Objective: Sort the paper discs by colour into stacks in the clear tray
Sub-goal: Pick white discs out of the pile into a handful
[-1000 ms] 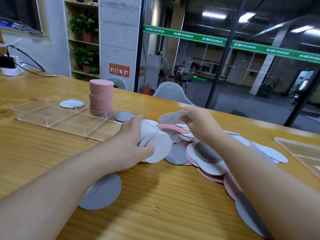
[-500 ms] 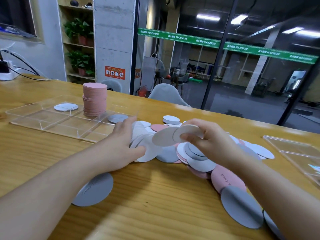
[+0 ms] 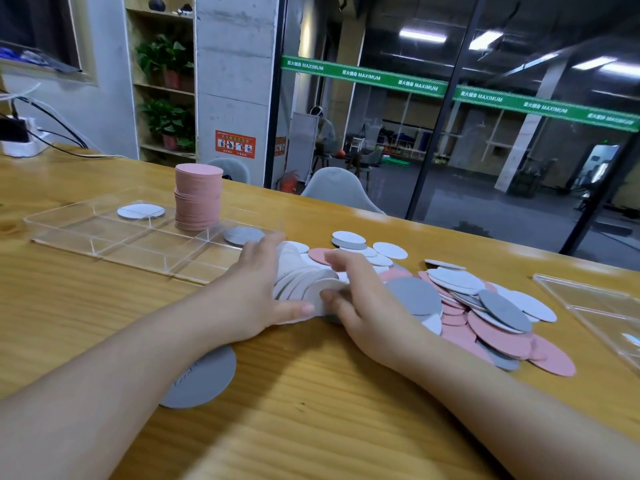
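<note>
Beside the clear tray (image 3: 62, 233), both hands' grip holds white discs (image 3: 304, 285) on edge.

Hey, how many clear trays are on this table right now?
2: one compartmented clear tray at the left, holding the pink disc stack; a second clear tray at the right edge, partly out of frame.

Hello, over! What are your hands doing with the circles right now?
Left hand holds fanned white discs. Right hand pinches the front one. Clear tray: tall pink stack, few white and grey. Mixed pile unsorted.
</note>
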Motion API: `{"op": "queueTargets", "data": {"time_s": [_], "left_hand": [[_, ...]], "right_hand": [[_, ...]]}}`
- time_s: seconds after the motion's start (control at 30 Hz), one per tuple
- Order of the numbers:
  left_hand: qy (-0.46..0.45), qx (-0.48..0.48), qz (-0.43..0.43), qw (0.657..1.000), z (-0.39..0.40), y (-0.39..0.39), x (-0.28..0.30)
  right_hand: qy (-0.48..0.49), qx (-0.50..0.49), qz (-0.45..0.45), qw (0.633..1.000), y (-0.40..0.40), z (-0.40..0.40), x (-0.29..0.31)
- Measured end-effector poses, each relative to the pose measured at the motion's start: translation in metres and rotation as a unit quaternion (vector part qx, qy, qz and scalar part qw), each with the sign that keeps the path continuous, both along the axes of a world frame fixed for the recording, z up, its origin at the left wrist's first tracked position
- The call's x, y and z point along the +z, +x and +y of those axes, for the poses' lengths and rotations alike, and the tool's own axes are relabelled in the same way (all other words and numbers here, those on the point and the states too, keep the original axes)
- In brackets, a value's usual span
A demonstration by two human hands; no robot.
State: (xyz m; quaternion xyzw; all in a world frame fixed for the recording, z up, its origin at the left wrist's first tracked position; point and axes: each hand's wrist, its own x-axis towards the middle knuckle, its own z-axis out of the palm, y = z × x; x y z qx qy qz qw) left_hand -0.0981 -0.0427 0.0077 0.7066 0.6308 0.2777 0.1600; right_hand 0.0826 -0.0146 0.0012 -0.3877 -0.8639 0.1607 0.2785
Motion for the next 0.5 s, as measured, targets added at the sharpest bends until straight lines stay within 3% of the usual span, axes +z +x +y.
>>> {"op": "queueTargets", "data": {"time_s": [0.17, 0.37, 0.5], "left_hand": [[0.004, -0.010, -0.007, 1.000, 0.000, -0.001, 0.001], [0.014, -0.031, -0.032, 0.999, -0.003, -0.006, 0.001], [-0.018, -0.077, -0.101, 0.992, -0.006, -0.008, 0.008]], "right_hand": [[-0.066, 0.033, 0.004, 0.997, -0.020, -0.008, 0.004], [-0.168, 0.060, 0.132, 0.975, -0.029, -0.010, 0.005], [-0.209, 0.038, 0.258, 0.942, -0.026, -0.013, 0.004]]}}
